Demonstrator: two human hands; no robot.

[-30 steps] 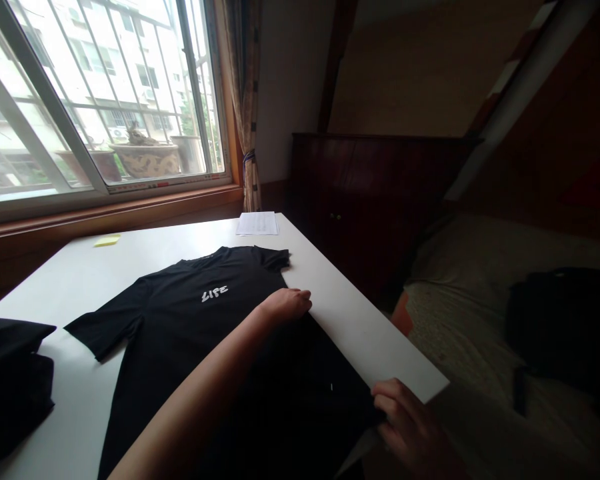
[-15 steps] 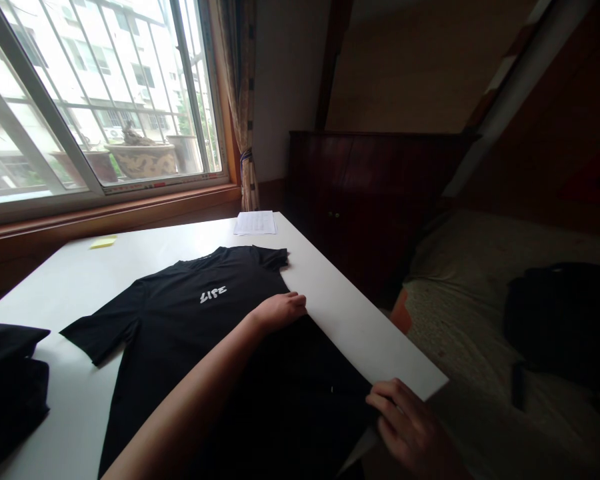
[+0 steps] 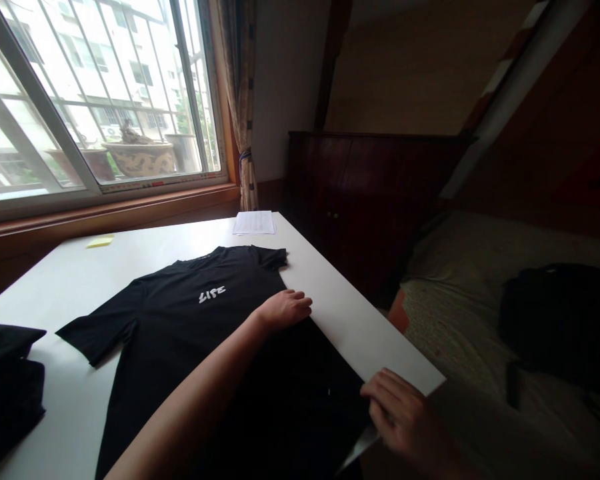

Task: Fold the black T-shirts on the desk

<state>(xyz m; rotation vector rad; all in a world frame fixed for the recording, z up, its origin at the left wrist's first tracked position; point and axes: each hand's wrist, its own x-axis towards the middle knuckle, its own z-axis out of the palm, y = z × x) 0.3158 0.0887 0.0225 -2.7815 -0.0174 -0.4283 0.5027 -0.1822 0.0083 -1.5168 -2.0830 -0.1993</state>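
A black T-shirt (image 3: 180, 333) with a small white print on its chest lies spread on a white table (image 3: 325, 293), its collar toward the far side. My left hand (image 3: 286, 309) reaches across the shirt, fingers closed at its right side edge below the sleeve. At the shirt's lower right corner, near the table's right edge, my right hand (image 3: 397, 408) pinches the fabric at the hem. My left forearm covers part of the shirt's middle, and the lower part runs into dark shadow.
Another dark folded cloth (image 3: 10, 393) lies at the table's left. Papers (image 3: 254, 223) rest at the far corner, and a yellow note pad (image 3: 100, 241) near the window side. Right of the table are a bed (image 3: 460, 300) with a dark bag (image 3: 560, 327) and a wooden cabinet (image 3: 370, 200).
My left hand has shifted slightly right along the shirt's edge. My right hand has moved a little up and left, still at the hem. The shirt lies nearly the same.
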